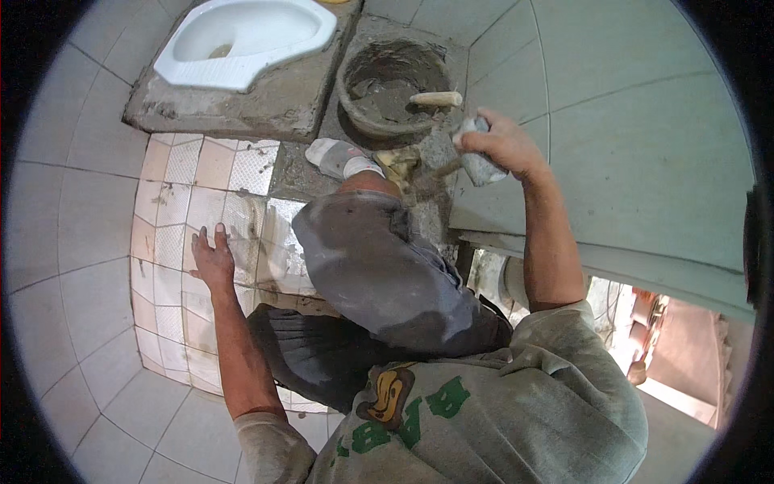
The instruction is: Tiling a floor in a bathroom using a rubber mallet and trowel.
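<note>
My right hand (500,145) grips a grey, lumpy rag-like bundle (482,165) beside the right tiled wall, just right of a round bucket of grey mortar (383,105) with a pale wooden tool handle (435,99) sticking out. My left hand (213,256), fingers apart and empty, hangs over the patterned floor tiles (173,210); I cannot tell if it touches them. My foot in a white-and-grey covering (332,157) rests at a rough grey strip, with crumpled yellowish material (399,171) beside it.
A white squat toilet (274,40) is set in a raised cement platform (210,113). Tiled walls rise on the left (97,202) and right (613,153). At lower right is an opening with reddish-brown objects (645,339) beyond a low ledge (564,254).
</note>
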Demonstrator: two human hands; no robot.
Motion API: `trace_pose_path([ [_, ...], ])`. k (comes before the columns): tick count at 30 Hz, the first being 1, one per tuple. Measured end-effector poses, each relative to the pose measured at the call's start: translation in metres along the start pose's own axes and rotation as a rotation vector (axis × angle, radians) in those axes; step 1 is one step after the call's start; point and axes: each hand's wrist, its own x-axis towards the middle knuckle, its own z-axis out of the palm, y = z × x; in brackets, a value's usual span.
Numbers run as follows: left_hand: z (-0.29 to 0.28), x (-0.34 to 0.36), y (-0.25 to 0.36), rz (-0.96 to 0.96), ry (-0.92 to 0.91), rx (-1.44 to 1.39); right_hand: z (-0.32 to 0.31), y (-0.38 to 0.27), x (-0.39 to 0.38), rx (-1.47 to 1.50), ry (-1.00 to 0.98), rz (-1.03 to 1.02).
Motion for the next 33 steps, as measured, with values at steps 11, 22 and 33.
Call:
trace_pose_path([
  [11,-0.029,0.008,-0.004,0.073,0.082,-0.165,0.009,0.121,0.061,0.126,0.032,0.411],
  [22,0.011,-0.023,-0.009,-0.002,0.078,-0.253,0.021,0.139,0.060,-0.715,0.041,0.441],
  [33,-0.011,-0.052,-0.021,-0.092,0.130,-0.362,0.045,0.147,0.031,-1.026,0.380,0.111],
])
